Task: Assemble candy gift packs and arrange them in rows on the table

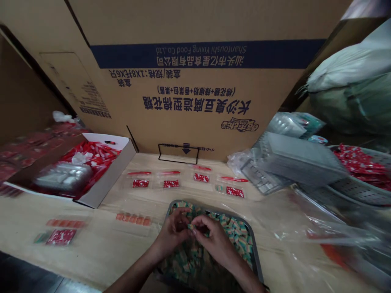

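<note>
My left hand (173,232) and my right hand (214,238) meet over a grey tray (255,256) filled with several small striped candies (241,236). The fingers of both hands are curled and pinch one small striped candy piece (192,226) between them. Beyond the tray lie clear packets (171,179), each with a red stick and a red-and-white sachet inside. Another clear packet with a row of orange pieces (133,219) lies just left of the tray.
A white box of red sticks and a clear bag (76,169) sits at the left. A large printed cardboard sheet (195,81) stands behind. Stacked clear trays in plastic (287,162), a basket of red sachets (360,171) and loose clear plastic film (320,236) lie to the right.
</note>
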A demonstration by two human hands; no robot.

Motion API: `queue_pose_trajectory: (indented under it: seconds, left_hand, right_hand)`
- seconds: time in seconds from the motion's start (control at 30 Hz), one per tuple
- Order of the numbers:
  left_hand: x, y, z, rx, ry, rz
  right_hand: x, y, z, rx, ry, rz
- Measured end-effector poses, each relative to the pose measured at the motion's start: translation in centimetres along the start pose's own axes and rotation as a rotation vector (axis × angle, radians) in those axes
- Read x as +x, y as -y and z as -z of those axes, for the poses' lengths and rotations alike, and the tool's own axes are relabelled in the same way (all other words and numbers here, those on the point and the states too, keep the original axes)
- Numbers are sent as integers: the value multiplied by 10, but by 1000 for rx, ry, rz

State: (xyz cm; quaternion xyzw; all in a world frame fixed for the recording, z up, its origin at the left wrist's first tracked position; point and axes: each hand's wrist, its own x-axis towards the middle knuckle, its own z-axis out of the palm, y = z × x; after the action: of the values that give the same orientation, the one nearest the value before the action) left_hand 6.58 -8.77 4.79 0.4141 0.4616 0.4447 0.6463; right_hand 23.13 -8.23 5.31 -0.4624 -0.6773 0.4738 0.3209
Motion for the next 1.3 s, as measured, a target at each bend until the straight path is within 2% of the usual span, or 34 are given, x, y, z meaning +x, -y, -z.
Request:
queue_pose_trajectory:
  seconds: [0.1,0.2,0.33,0.4,0.53,0.67,0.8,0.97,1.07,1.2,1.3]
  left_hand:
    - [7,-2,4,-7,-35,-22]
    - [12,-2,6,-12,-52,-21]
    - [26,-1,11,-37,-88,-6]
    - [38,-2,16,-32,-152,-40]
    - [56,-9,30,25,-308,-121]
    - [54,-14,42,37,-335,-96]
    - [45,-12,49,-8,-340,-62]
    - [39,-8,55,17,-351,-42]
    - [32,-10,52,244,-314,-129]
    - [22,-13,34,974,-88,-353]
    - [22,-10,20,1367,-6,-359]
  right_hand:
    - [17,7,4,-142,83,75]
    - [30,11,7,-232,142,87]
    - [55,-2,13,-85,195,46]
    - [79,-14,20,-72,131,30]
    - [144,-33,32,-285,-124,22]
    - [190,-42,25,-417,-179,18]
    - [194,-47,13,-542,-146,14]
    - [186,-45,12,-659,-110,-31]
    - [187,-42,11,-712,-110,-94]
    - [187,-30,10,-751,-88,-110]
    - [169,-15,16,-758,-54,-55]
